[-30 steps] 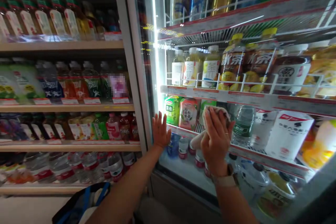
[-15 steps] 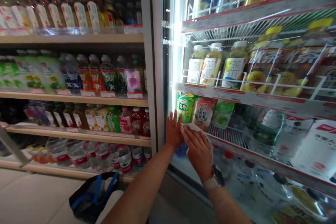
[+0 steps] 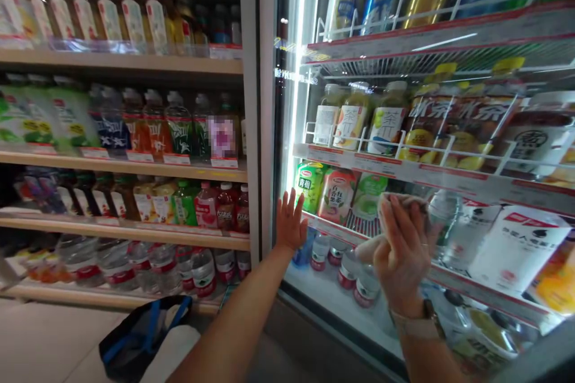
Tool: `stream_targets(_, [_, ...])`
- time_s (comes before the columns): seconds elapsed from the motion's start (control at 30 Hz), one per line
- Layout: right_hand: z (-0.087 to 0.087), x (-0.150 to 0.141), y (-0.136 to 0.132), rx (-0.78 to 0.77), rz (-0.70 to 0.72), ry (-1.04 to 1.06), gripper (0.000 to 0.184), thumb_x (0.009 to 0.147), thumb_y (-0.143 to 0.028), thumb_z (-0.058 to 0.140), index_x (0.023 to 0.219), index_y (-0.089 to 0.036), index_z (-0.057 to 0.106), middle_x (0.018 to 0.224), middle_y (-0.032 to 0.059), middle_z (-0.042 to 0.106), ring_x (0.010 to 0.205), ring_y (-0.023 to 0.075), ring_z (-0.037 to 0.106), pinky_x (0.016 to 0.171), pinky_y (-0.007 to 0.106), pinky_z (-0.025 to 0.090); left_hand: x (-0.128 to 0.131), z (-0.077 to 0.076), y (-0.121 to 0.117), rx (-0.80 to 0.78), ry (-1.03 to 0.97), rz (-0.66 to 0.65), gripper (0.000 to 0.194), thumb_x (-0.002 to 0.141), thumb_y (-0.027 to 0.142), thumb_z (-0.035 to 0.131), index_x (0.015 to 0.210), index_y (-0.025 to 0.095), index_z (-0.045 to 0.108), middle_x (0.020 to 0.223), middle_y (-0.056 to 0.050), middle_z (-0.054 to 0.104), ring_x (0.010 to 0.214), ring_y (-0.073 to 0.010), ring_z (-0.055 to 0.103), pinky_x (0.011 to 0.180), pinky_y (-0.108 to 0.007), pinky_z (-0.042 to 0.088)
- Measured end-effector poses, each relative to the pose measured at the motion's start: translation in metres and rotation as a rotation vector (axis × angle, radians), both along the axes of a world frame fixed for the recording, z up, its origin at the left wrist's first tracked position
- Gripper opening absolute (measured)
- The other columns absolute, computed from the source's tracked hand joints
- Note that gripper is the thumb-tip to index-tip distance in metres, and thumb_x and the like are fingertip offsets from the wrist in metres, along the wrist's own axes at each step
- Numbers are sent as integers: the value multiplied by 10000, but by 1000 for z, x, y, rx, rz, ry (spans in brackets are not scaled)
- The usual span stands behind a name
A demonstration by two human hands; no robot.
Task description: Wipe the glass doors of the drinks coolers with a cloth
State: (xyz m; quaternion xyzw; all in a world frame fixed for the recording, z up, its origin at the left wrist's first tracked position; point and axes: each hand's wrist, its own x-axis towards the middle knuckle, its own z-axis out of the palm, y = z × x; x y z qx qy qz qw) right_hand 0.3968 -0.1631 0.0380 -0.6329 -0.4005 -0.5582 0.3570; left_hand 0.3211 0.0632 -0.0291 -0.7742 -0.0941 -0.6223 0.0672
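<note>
**Two hands at a cooler's glass door, the right one with a cloth**

At left in the frame, wooden shelves (image 3: pixel 112 161) carry rows of bottled drinks; a dark bag with blue straps (image 3: pixel 144 335) lies at lower left. Near the centre, the left hand (image 3: pixel 291 224) is wide, its fingers spread and empty, and appears to be braced against the left part of the glass door (image 3: pixel 341 317). Right of centre, the right hand (image 3: pixel 404 257) holds the cloth (image 3: pixel 383 208) beneath its fingers, seemingly against the glass in front of the drinks. The step in hand is judged to be a wiping pass; continuing it would call for light, even pressure with the fabric flat. The cloth looks pale, soft and bunched, its edges showing around the fingertips. Whether the pale patch below and to its left is fabric or reflection cannot be told.
</note>
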Motion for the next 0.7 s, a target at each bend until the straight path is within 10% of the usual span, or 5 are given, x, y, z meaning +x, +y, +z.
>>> stream_targets(0.13, [-10,2,-2,-56,39,-5,621,866,-42,379,1444,-258,446,1375,51,588,1366,232,445,1197,507,195,2,-1,1,-13,-17,-28,579,1001,383,251,1544,205,157,1610,-119,201,1497,-272,114,1194,-509,173])
stream_targets(0.43, [-111,-2,11,-678,379,-278,455,911,-96,492,1349,-211,538,1294,2,653,1228,139,556,1083,321,417,-3,5,-8,-42,-3,-28,575,1003,317,301,1546,228,131,1623,-107,129,1498,-266,100,1205,-513,157])
stream_targets(0.7, [-39,26,-56,-336,85,-145,535,914,-27,391,1390,-243,504,1373,-4,594,1369,141,429,1218,371,182,4,31,-76,19,18,-96,639,980,278,386,1547,185,107,1618,-131,127,1496,-261,102,1205,-487,185])
